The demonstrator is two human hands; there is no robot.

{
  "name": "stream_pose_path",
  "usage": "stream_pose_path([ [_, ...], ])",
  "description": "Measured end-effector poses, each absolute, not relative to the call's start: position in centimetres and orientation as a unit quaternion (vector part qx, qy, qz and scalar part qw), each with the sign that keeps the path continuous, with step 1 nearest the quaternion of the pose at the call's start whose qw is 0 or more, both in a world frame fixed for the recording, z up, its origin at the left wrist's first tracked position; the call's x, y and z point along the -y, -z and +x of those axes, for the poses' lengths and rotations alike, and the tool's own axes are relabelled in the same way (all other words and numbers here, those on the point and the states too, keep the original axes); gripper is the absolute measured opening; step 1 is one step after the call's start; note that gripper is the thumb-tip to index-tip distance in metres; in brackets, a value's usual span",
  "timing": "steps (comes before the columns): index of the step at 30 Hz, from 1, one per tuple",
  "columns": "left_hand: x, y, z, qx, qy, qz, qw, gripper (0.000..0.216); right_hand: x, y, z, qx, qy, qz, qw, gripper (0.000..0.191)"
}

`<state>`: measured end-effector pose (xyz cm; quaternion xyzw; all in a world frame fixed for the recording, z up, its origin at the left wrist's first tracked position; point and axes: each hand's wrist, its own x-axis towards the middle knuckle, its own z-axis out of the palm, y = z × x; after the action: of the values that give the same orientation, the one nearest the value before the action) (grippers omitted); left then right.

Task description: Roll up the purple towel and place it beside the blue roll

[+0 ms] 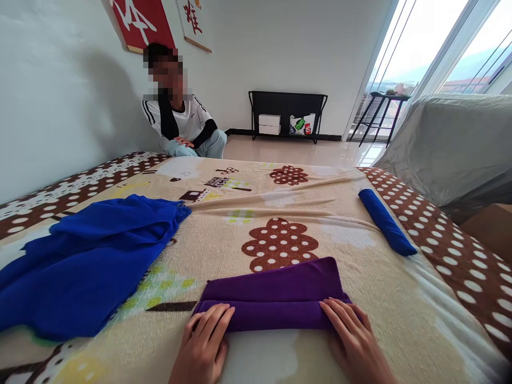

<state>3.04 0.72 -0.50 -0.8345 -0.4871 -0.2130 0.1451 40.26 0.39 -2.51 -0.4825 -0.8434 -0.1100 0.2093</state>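
A purple cloth (276,282) lies on the patterned blanket (224,250) just in front of me. Its near edge is rolled into a thick band, while the far part is flat and its far right corner is rounded. My left hand (204,338) grips the left end of the roll, fingers over the top. At the right end, my right hand (354,336) grips the roll the same way. Both thumbs are on the near side, partly hidden. To the left lies a loose, wrinkled blue cloth (88,261). A tightly rolled blue cloth (386,221) rests at the right.
Beyond the far left edge of the blanket sits a person (184,122) with hands together on a knee. A black rack (288,109) holding boxes stands against the back wall. On the right are a covered piece of furniture (460,144) and a black stool (382,117).
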Motion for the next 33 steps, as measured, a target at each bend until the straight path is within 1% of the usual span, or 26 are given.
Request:
stream_pose_path([
  [4,-2.3,-0.2,4.2,0.523,0.236,-0.809,0.125,0.052,-1.7,1.4,39.6,0.827,0.038,-0.518,0.215,0.052],
  [7,-2.3,-0.9,4.0,0.529,0.216,-0.815,0.095,0.046,-1.3,0.0,39.6,0.825,-0.014,-0.525,0.211,0.054],
  [10,-2.0,-1.3,3.6,0.537,0.192,-0.819,0.057,0.043,-0.6,-0.9,40.0,0.827,-0.051,-0.528,0.183,0.053],
  [13,-2.4,-1.7,4.6,0.559,0.172,-0.807,0.082,0.041,-0.8,-1.4,39.3,0.828,-0.017,-0.534,0.171,0.052],
  [16,-2.9,-1.9,7.7,0.515,0.179,-0.826,0.141,0.049,-1.4,-1.8,36.7,0.841,0.029,-0.513,0.167,0.063],
  [18,-3.1,-1.8,9.9,0.449,0.166,-0.867,0.14,0.059,-1.9,-1.9,34.7,0.87,0.027,-0.47,0.144,0.069],
  [21,-3.3,-1.5,10.9,0.404,0.13,-0.899,0.11,0.064,-2.5,-1.5,33.8,0.894,0.022,-0.432,0.116,0.068],
  [24,-3.7,-0.9,7.9,0.436,0.128,-0.885,0.105,0.063,-2.9,0.0,37.0,0.878,0.037,-0.464,0.111,0.066],
  [29,-4.4,0.6,1.3,0.479,0.132,-0.855,0.148,0.062,-2.5,3.4,43.7,0.826,0.048,-0.544,0.135,0.067],
  [31,-4.8,0.8,0.7,0.487,0.125,-0.852,0.142,0.06,-2.5,3.9,44.6,0.816,0.033,-0.562,0.132,0.065],
  [33,-5.5,0.3,0.9,0.496,0.115,-0.853,0.114,0.052,-3.1,3.5,44.6,0.809,0.011,-0.574,0.124,0.059],
])
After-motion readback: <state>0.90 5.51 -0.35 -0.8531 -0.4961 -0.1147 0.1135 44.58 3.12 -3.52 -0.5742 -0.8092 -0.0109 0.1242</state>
